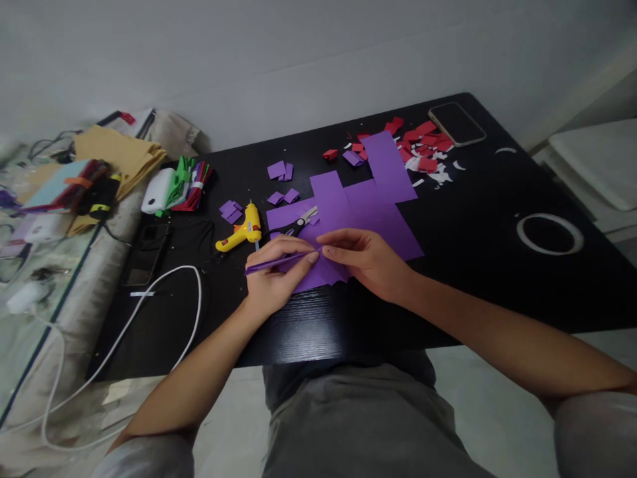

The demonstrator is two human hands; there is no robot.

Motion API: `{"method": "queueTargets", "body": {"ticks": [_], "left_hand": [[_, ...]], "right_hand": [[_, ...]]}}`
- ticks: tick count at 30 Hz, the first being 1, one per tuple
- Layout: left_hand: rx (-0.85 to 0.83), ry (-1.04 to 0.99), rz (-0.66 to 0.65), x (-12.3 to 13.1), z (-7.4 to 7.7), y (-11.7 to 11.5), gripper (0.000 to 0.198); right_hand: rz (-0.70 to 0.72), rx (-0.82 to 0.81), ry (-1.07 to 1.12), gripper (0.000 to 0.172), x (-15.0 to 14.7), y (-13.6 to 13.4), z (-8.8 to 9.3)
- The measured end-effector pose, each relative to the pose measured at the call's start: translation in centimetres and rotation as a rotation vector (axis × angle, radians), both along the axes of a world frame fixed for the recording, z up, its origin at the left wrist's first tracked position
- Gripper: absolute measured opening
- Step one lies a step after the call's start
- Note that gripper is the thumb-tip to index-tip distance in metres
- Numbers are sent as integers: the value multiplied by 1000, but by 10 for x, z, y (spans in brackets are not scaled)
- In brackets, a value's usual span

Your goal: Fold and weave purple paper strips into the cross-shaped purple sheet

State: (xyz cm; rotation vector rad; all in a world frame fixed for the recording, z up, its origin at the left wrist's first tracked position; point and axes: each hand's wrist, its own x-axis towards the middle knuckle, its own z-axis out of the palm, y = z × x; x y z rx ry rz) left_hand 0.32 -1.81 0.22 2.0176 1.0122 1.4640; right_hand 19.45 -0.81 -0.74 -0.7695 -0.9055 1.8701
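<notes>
A thin folded piece of purple paper point(269, 264) is pinched between the thumb and fingers of my left hand point(273, 272). My right hand point(371, 259) pinches the same paper at its right end, where the fingertips of both hands meet. Purple paper sheets point(393, 229) lie flat on the table beneath and beyond my hands. Scissors point(298, 224) with black handles rest on them, just past my left hand. To the left of the scissors is a yellow glue gun point(245, 232). Small folded purple pieces point(231, 211) sit in little groups around it.
Red and white paper scraps point(425, 149) are heaped at the back right, beside a phone point(456, 123). A white ring point(549, 234) lies on the black table's right side. A white cable point(196, 292) loops over the left front edge. Bundled ties point(192, 186) stand at the back left.
</notes>
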Motion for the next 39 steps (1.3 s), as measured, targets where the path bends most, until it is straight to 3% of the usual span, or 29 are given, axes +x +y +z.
{"method": "queueTargets", "body": {"ticks": [10, 13, 17, 22, 27, 39], "left_hand": [[-198, -10, -64, -2, -2, 3, 7], [-303, -42, -42, -2, -4, 3, 15], [-483, -103, -107, -2, -4, 4, 21], [-580, -178, -110, -1, -1, 7, 27], [-597, -196, -109, -1, 0, 7, 29], [-531, -156, -3, -3, -1, 9, 30]], "right_hand": [[-67, 355, -336, 18, 5, 0, 12], [-96, 339, -335, 18, 5, 1, 9], [-159, 250, -320, 22, 6, 3, 8], [-142, 177, -331, 22, 6, 4, 9], [-92, 209, -310, 29, 5, 3, 7], [-125, 224, -374, 26, 9, 6, 6]]}}
